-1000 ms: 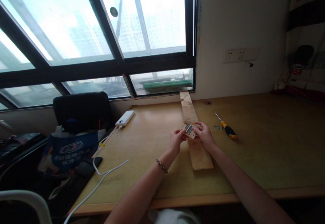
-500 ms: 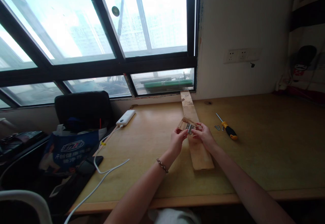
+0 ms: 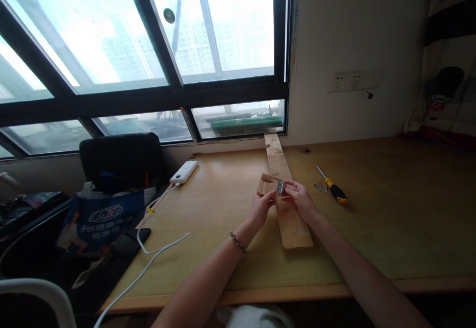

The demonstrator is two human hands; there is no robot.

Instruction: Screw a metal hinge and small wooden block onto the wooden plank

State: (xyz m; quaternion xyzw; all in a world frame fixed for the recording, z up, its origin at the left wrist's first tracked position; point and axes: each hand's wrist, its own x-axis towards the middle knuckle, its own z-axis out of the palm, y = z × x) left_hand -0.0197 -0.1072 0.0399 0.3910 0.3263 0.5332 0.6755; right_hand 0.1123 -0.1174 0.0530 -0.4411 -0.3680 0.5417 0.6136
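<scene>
My left hand (image 3: pixel 263 206) is closed on a small wooden block (image 3: pixel 265 185), held above the table. In the fingers of my right hand (image 3: pixel 298 200) is a silver metal hinge (image 3: pixel 280 187), beside the block's right end; whether the two touch I cannot tell. Beneath both hands a long wooden board (image 3: pixel 293 226) lies flat, running from near me to the window wall. Right of my right hand rests a screwdriver (image 3: pixel 335 191) with a yellow and black handle. Several screws (image 3: pixel 319 186) lie by its shaft.
A white power bank (image 3: pixel 184 172) with a white cable (image 3: pixel 159 248) lies at the table's left edge. Left of the table stand a black chair (image 3: pixel 121 157) and a blue bag (image 3: pixel 104 221). The wall behind holds sockets (image 3: pixel 345 81). The table's front edge (image 3: pixel 297 292) is close to me.
The hinge has shifted slightly right and turned, from across the block's middle to its right end. The block has tilted and moved a little left, showing more of its face.
</scene>
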